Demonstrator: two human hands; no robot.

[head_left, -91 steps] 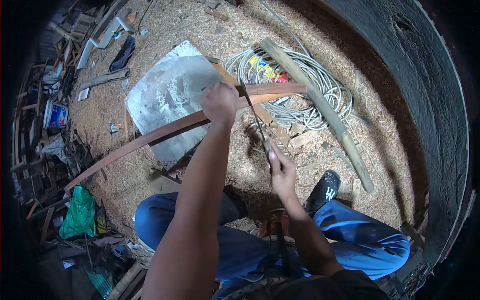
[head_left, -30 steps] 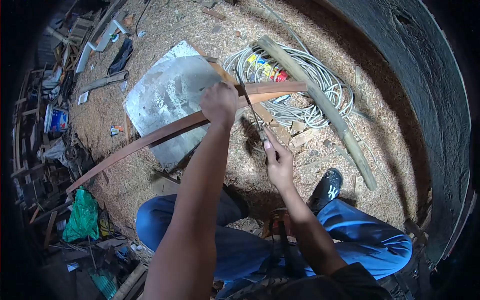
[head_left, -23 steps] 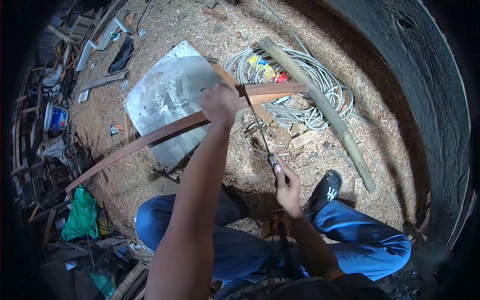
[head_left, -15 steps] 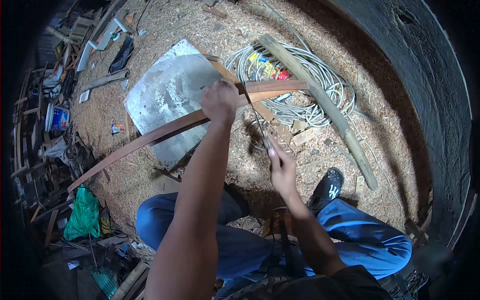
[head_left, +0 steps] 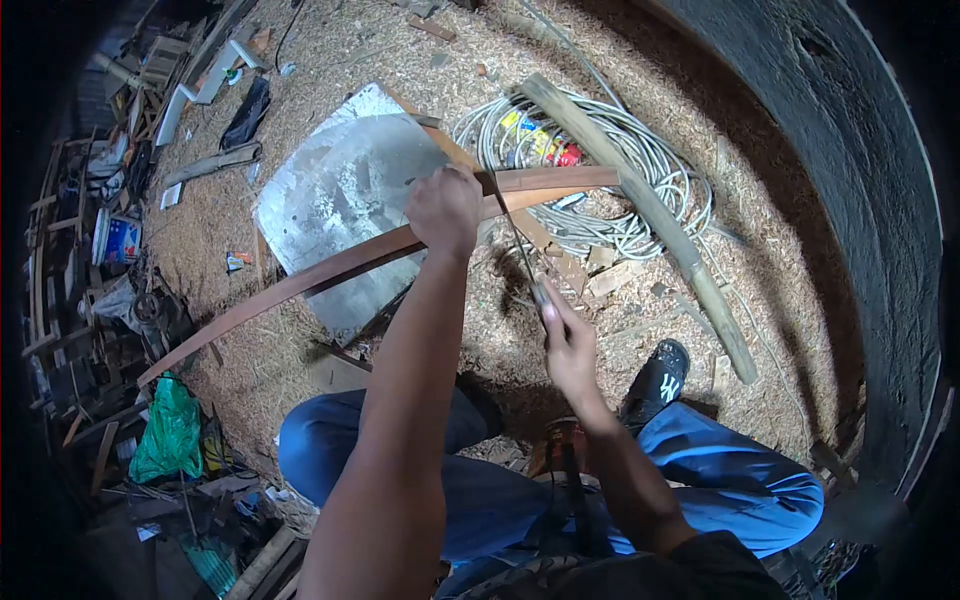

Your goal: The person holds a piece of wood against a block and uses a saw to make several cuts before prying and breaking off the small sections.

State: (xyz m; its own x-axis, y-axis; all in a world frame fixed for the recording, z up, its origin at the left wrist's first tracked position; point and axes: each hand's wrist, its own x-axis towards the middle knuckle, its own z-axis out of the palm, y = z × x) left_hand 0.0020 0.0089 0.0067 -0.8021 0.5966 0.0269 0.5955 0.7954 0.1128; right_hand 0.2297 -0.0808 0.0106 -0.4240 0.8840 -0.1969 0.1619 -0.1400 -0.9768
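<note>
The strip (head_left: 330, 268), a long curved band of brown wood, hangs in the air over the sheet (head_left: 330, 190). It runs from low at the left up to its end, which is close to the pole (head_left: 640, 200). The left hand (head_left: 445, 208) is wrapped tight around it near that upper end. A thin dark blade (head_left: 515, 245) crosses the strip just beside those knuckles, and the right hand (head_left: 568, 340) is pinched closed on the blade's lower end. The nearest danger seems to be that closeness: if the blade jumps out of its line or skids along the edge, it meets the left hand's fingers first. The blade looks slender enough to bow or snap under a sideways push, which would send the right hand forward into the wood. The strip is gripped at only one spot, and I cannot tell whether its far end rests on anything. It could therefore flex, chatter or twist in the grip and pinch the blade. If a piece parts suddenly, the short end would probably drop onto the cable (head_left: 640, 170) coiled below. Further out, the floor (head_left: 780, 260) is loose sawdust and offcuts, so the shoe (head_left: 655, 380) has poor purchase and a slip would jerk both hands.
</note>
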